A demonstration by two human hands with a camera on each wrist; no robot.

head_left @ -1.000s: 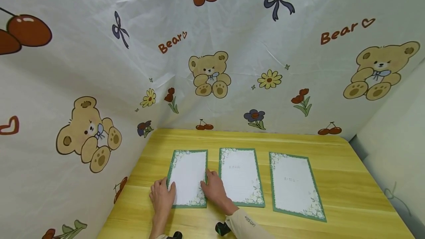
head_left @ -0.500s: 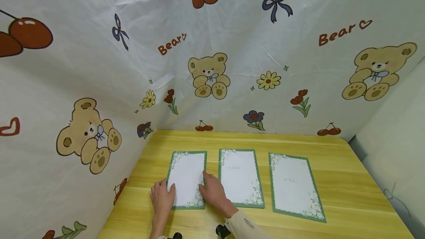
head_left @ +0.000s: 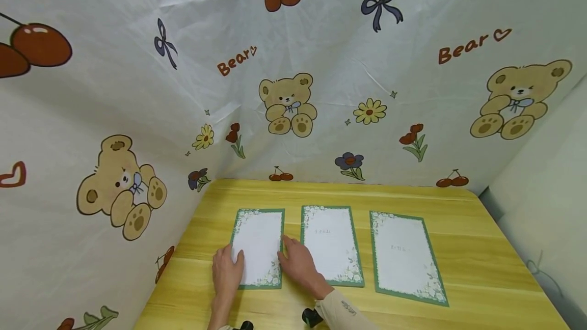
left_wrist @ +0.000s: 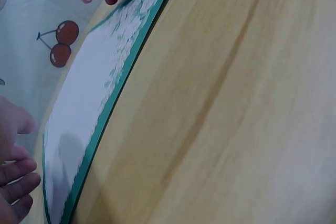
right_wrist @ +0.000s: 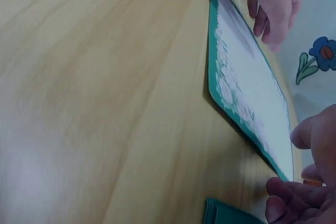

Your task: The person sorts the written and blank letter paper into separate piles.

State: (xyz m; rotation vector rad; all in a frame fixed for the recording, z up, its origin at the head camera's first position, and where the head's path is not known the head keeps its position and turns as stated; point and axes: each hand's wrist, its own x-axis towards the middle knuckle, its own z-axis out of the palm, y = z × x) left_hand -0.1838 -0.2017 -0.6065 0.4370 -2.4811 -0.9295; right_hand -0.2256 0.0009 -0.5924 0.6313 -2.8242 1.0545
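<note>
A white sheet with a green, flower-printed border (head_left: 258,248) lies flat on the table at the left of a row. My left hand (head_left: 227,271) rests along its left edge, with the thumb over the border. At the opposite edge my right hand (head_left: 300,264) touches the border with relaxed fingers. In the left wrist view the left hand's fingers (left_wrist: 18,182) lie beside the sheet. The right wrist view shows the right thumb (right_wrist: 304,132) and loosely bent fingers at its near corner.
Two matching sheets lie to the right, a middle one (head_left: 329,253) and a right one (head_left: 408,258), each with a short handwritten line. A bear-printed cloth (head_left: 321,55) hangs behind and left of the wooden table (head_left: 486,269).
My left hand has shifted slightly right along the sheet's edge. The right hand stays at the right edge, and the left sheet sits a touch farther from the middle one.
</note>
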